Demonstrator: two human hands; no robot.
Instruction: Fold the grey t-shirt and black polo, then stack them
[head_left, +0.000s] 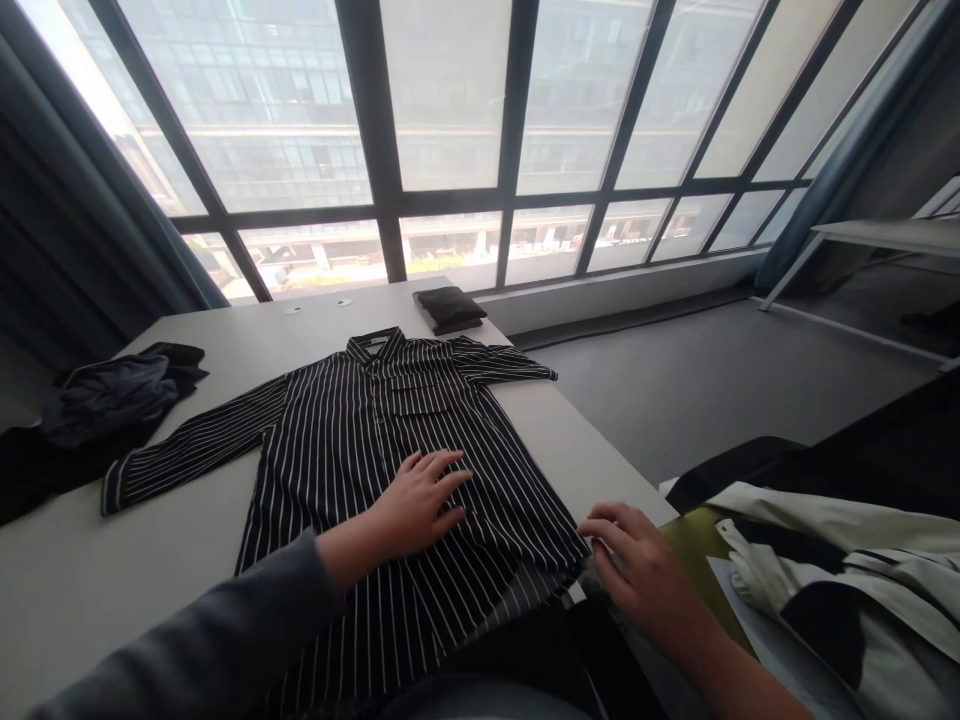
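A black shirt [352, 430] with white stripes lies face up on the white table, its collar toward the window. Its sleeves reach out to both sides, and its lower hem hangs over the near edge. My left hand [420, 505] rests on the lower front of the shirt with fingers spread. At the hem's right corner, my right hand [641, 570] has its fingers bent, and thumb and fingertips appear to pinch the cloth. Part of that grip is hidden by the hand itself.
A folded dark garment [450, 308] sits at the table's [202, 335] far right corner. Crumpled dark clothes [112, 395] lie at the left. Beside my right arm are white and black clothes [847, 590] over something olive green. Tall windows and a blue curtain [90, 190] stand behind.
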